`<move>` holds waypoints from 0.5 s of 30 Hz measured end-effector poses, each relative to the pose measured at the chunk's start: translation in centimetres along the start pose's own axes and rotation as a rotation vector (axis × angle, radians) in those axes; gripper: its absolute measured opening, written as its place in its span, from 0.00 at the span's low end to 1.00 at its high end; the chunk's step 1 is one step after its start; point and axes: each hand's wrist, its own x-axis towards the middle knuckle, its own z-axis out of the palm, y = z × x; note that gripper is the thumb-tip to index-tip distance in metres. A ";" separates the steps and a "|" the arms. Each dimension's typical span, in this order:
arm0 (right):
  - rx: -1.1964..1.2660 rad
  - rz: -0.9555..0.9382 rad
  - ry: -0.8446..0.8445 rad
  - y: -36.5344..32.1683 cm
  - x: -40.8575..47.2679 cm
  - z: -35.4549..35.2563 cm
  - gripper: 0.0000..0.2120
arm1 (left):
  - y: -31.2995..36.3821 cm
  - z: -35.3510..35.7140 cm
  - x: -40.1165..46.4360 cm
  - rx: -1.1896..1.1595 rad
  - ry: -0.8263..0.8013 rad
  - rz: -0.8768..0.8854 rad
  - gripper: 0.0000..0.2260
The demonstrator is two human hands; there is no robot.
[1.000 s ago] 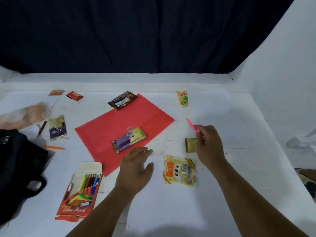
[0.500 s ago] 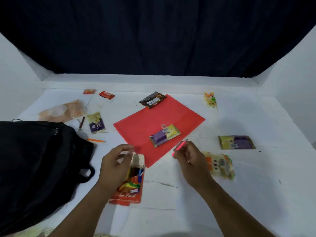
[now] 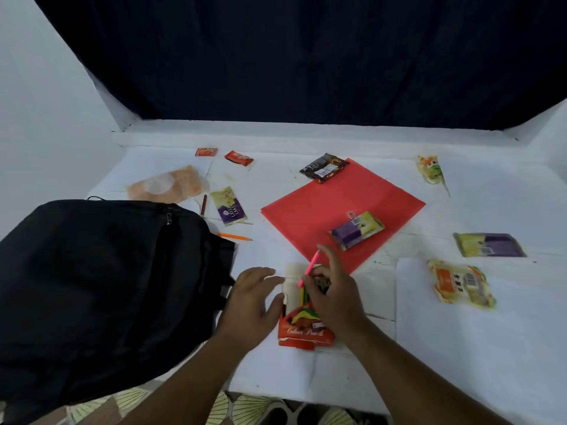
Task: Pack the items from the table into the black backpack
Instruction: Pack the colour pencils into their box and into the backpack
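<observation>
Nearest to us, our left hand (image 3: 250, 302) rests with relaxed fingers on the left side of the open pencil box (image 3: 302, 328), the thumb against its edge. Our right hand (image 3: 334, 299) is over the right side of the box and pinches a pink pencil (image 3: 310, 268) with curled fingers; the pencil is tilted, and its lower end is at the box opening among the other coloured pencils. The box lies on the white table (image 3: 460, 348), just beside the black backpack (image 3: 98, 286), which lies on the left part of the table. We cannot tell if the bag is open.

To the right lies a yellow and orange snack packet (image 3: 463, 283), and further a yellow and purple packet (image 3: 489, 244). Behind the hands is a red folder (image 3: 322, 210) with a purple and yellow packet (image 3: 357, 230) on it and a dark brown packet (image 3: 323, 168) at its far corner. An orange pencil (image 3: 234, 236) lies near the bag, then a purple cake packet (image 3: 228, 206) and a brown pencil (image 3: 203, 204). Farthest are a pale orange bag (image 3: 167, 187), two small red wrappers (image 3: 222, 154) and a yellow snack bag (image 3: 431, 168).
</observation>
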 end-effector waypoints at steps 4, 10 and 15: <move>-0.048 -0.004 -0.072 0.9 0.2 0.6 0.30 | -0.1 -0.1 0.2 -0.021 -0.010 -0.010 0.13; -0.172 -0.049 -0.107 1.2 0.5 0.9 0.31 | -0.4 -0.2 0.4 -0.043 -0.016 0.020 0.13; -0.251 -0.082 -0.113 1.1 0.6 0.9 0.25 | -0.3 -0.2 0.4 -0.080 -0.031 -0.017 0.16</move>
